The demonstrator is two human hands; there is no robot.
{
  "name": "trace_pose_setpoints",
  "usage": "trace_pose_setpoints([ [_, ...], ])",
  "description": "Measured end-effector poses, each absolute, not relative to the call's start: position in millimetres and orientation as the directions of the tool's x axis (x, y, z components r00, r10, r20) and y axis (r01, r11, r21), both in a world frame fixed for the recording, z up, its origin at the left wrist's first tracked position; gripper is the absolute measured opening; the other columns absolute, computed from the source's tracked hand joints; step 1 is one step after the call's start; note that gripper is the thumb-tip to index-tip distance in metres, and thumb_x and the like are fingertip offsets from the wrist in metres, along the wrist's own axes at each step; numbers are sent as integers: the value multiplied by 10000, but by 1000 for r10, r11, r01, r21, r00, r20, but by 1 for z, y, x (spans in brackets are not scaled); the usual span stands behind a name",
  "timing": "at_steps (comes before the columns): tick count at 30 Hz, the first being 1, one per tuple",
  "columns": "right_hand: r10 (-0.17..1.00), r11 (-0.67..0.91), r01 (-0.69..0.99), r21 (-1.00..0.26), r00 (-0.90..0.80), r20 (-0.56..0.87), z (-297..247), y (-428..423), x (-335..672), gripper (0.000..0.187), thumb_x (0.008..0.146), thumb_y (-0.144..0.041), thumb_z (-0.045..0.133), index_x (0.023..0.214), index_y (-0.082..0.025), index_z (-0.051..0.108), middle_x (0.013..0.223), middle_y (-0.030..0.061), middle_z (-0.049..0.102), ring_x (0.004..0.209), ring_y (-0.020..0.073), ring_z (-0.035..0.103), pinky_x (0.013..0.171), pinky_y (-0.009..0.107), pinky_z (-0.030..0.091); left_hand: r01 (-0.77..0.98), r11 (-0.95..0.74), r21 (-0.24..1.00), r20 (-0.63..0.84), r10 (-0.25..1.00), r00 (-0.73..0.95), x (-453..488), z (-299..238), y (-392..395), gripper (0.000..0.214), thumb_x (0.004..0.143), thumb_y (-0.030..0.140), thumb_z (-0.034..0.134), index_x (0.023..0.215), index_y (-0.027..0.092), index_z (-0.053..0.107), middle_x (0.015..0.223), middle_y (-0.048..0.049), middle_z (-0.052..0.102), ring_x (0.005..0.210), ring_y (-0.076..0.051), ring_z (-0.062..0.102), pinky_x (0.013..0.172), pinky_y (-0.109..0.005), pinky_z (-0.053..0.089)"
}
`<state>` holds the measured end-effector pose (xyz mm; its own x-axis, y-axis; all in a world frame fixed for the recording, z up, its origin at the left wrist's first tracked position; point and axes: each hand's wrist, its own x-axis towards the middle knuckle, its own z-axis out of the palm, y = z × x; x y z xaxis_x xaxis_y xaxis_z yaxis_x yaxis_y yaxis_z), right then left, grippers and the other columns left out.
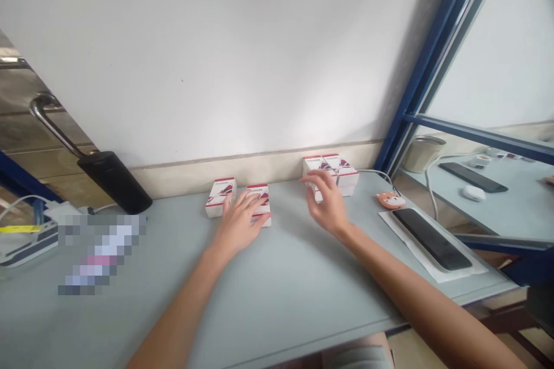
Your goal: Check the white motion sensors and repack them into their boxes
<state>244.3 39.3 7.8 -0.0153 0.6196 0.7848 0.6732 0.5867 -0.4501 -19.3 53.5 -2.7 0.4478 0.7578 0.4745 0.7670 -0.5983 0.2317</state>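
Left hand (239,218) spread open over box (258,188); right hand (325,200) part-open at boxes (345,169) near wall (242,69); tabletop (281,282) front edge well apart.

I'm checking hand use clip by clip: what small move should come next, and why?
Probably the left hand should close snugly on the box beneath it: it spreads over the top, and a firm grip can't be confirmed. The right hand, loosely curled by the boxes farther right, holds nothing visible.

The left grip (239,222) partly covers a red-and-white box (258,188); the right grip (328,203) is at similar boxes (347,170).
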Motion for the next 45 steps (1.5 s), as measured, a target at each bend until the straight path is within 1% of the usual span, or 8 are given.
trace_pose_setpoints([
  [7,689,355,884,-305,-26,724,-4,70,290,416,947,-259,569,1360,-229,611,1498,160,508,1477,369,414,1193,569,395,847,-518,124,400,807,435,-38,1,77,508,992,412,585,1490,315,563,1557,-77,590,1585,-364,308,1274,-656,104],
  [13,735,308,920,-242,-69,675,-17,76,291,447,946,-243,564,1391,-204,575,1565,158,455,1562,383,285,1271,608,259,899,-425,101,326,869,374,-55,1,93,538,1025,426,495,1557,349,493,1626,-75,508,1542,-439,361,1202,-720,239],
  [21,753,334,913,-235,-108,649,-12,80,300,479,912,-235,647,1387,-252,584,1465,108,599,1506,326,418,1292,588,199,892,-435,120,375,852,365,-58,-12,95,563,1021,349,435,1580,299,465,1649,-92,475,1556,-388,352,1237,-634,273],
  [28,746,347,896,-278,-84,661,-9,80,300,430,903,-212,670,1331,-248,644,1417,103,664,1449,301,511,1280,575,222,809,-541,229,548,759,352,-20,6,75,368,991,264,450,1265,261,694,1453,-115,604,1486,-345,442,1275,-619,237],
  [36,719,358,871,-336,-28,694,1,73,297,427,925,-336,722,1341,-254,674,1399,99,687,1338,312,602,1184,512,406,568,-673,474,553,729,403,31,7,19,274,1033,246,437,1170,269,673,1199,-77,683,1066,-207,703,946,-374,600],
  [38,703,360,841,-404,40,710,5,68,292,471,928,-421,724,1368,-262,666,1382,101,694,1268,318,641,1080,481,502,496,-634,593,491,773,402,30,-5,16,246,1051,314,460,1186,273,661,1164,-76,705,978,-197,733,865,-352,628],
  [42,723,424,575,-699,250,644,9,51,264,483,915,-529,717,1304,-241,704,1264,104,742,1108,305,696,945,441,562,172,-170,970,110,943,313,22,-24,25,436,1026,536,542,1368,269,581,1278,-119,705,961,-244,766,913,-457,626],
  [45,913,315,140,-939,227,340,7,33,235,486,965,-602,622,1196,-189,731,1072,103,788,905,265,725,784,377,589,-73,78,994,-56,962,267,19,-25,29,594,1011,597,557,1505,280,465,1448,-142,644,1182,-301,723,1058,-516,563],
])
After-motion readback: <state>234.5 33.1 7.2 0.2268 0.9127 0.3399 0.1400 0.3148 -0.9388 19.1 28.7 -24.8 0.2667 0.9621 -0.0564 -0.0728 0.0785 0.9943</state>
